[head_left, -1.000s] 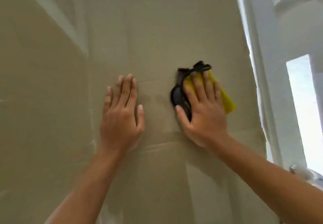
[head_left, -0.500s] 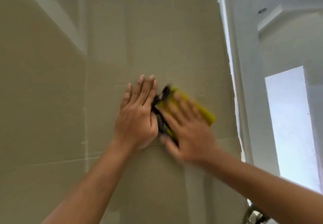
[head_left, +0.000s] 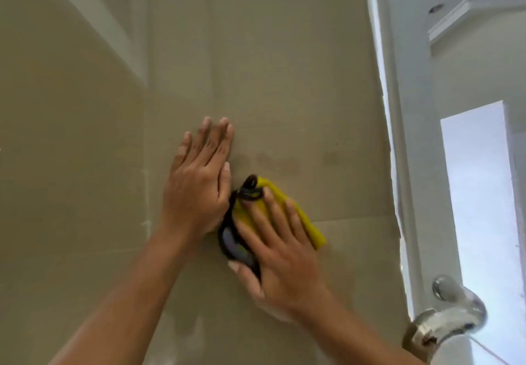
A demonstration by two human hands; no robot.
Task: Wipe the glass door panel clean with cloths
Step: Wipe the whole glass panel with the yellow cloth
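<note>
The glass door panel [head_left: 284,66] fills most of the view, with beige tiles showing through it. My left hand [head_left: 199,182] lies flat on the glass, fingers straight and pointing up. Right beside it, my right hand [head_left: 276,248] presses a folded yellow cloth [head_left: 310,228] against the glass with spread, straight fingers. A black cloth [head_left: 233,242] is bunched under the same hand at the thumb side, and a black loop of it sticks out at the top. Faint smudges [head_left: 279,162] mark the glass just above the cloths.
The panel's right edge [head_left: 384,137] runs down beside a white door frame. A chrome door handle [head_left: 449,316] sits at the lower right. A bright opening [head_left: 478,194] lies beyond it. White trim [head_left: 94,14] crosses the upper left behind the glass.
My right hand has swept the cloths leftwards from the right part of the panel until they sit against my left hand, then a little downwards. The view has shifted, bringing the handle in.
</note>
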